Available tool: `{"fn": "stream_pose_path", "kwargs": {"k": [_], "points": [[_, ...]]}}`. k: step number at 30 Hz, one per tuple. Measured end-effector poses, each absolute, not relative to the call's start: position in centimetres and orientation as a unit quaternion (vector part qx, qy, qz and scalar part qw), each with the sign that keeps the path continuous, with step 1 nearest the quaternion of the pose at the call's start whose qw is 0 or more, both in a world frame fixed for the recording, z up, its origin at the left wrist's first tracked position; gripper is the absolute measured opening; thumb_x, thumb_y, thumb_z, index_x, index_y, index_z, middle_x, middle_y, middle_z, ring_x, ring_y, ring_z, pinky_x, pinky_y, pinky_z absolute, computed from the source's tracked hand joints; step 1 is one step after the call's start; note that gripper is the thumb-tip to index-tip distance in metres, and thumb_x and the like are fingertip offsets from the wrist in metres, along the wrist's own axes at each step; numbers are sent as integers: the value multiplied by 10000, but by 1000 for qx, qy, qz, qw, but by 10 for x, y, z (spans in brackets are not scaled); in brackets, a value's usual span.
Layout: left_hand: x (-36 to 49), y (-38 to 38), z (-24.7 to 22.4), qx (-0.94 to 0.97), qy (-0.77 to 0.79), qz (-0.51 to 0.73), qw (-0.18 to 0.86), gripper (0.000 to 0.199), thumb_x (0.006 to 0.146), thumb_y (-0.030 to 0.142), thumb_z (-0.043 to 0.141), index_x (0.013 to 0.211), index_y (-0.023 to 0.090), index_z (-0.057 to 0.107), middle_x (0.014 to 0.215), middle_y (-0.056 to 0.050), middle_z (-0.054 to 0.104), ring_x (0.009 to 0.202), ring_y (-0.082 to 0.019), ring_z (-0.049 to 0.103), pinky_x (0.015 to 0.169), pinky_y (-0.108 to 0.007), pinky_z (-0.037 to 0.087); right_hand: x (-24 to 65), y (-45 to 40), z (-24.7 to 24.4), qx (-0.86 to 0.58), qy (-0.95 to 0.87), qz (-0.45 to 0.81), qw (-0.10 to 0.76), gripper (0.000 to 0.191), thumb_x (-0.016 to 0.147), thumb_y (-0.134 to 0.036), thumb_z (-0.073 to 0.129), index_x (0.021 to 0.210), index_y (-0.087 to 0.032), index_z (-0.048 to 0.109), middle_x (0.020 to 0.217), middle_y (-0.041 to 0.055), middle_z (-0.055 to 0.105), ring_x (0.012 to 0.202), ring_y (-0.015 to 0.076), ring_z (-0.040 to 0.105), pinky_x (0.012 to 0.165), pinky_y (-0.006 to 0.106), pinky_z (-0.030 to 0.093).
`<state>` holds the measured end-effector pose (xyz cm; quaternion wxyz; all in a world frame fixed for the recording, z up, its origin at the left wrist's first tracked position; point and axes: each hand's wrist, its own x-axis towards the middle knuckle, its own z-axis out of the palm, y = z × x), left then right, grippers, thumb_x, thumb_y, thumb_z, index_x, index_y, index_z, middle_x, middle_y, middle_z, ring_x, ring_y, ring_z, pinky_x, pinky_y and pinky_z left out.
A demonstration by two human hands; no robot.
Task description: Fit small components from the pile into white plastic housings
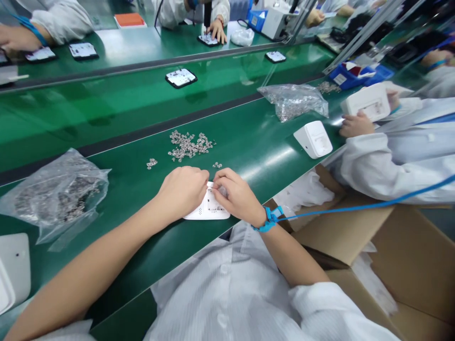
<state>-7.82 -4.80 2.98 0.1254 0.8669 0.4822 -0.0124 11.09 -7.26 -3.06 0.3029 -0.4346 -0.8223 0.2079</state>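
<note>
A white plastic housing with a rectangular recess and small vent holes lies on the green bench close to my body. My left hand rests over its left side, fingers curled down and closed, with the fingertips mostly hidden. At the recess's upper edge, the thumb and fingers of my right hand are bent together in a pinch; whatever is between them is too small to make out. Just beyond my hands lies a pile of small metal pieces. A few more metal pieces lie near my right fingers, and another small group sits left.
Plastic bags of metal pieces lie left and far right. Another white housing stands right, near a co-worker's hands. A conveyor carries a circuit board. Cardboard boxes stand below; a blue cord runs from my right wrist.
</note>
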Motion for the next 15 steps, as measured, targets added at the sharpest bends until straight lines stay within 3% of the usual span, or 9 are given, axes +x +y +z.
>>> {"fn": "stream_pose_path", "kwargs": {"k": [10,15], "points": [[-73,-51,22,864,498,13,76,178,888,303,544,872,191,682,889,-96,728,877,-265,691,650,-320,427,109,-65,-35,-460,-800,190,334,117,896,-205,679,815,-202,595,895,46,627,876,191,612,785,321,503],[-71,-51,20,850,519,21,91,181,863,311,535,843,201,678,898,-98,735,865,-268,691,628,-329,414,100,-96,-49,-481,-772,121,398,63,934,-210,628,882,-230,657,977,57,746,1061,239,694,934,405,549]]}}
